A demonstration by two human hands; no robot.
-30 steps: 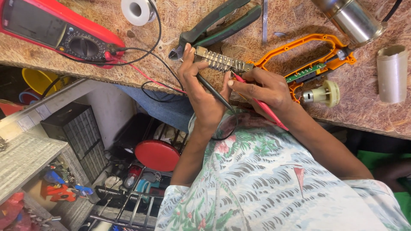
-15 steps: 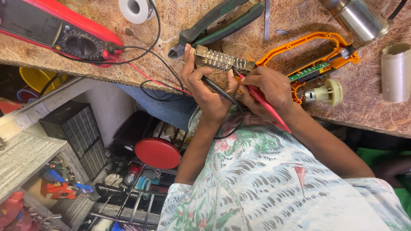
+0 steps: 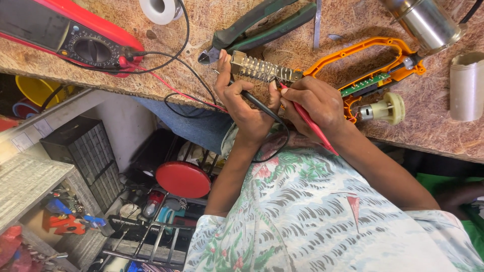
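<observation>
Head view, looking down at a chipboard bench (image 3: 151, 75). Left hand (image 3: 247, 108): fingers closed around a black probe (image 3: 257, 103), thumb and forefinger also steadying the end of a ribbed metal part (image 3: 262, 70) lying on the bench. Right hand (image 3: 315, 103): fingers closed pen-fashion on a red probe (image 3: 310, 123), its tip meeting the ribbed part's right end; the exact contact point is too small to make out. Just right of the hands lies an orange plastic handle shell (image 3: 363, 48), open, with a green circuit board (image 3: 370, 83) seated inside it and a small motor (image 3: 383, 108) beside its lower edge. Green-handled pliers (image 3: 262, 25) lie above the ribbed part. A red meter (image 3: 75, 35) sits at far left, its black and red leads trailing over the bench edge; its screen is cut off. A white roll (image 3: 159, 7) and a steel cylinder (image 3: 423, 20) are cropped by the top border. A pale tube (image 3: 466, 85) is cropped at right. Below the bench, a red round stool (image 3: 184, 179) and a dark drawer cabinet (image 3: 83, 153); the drawers' contents are hidden.
</observation>
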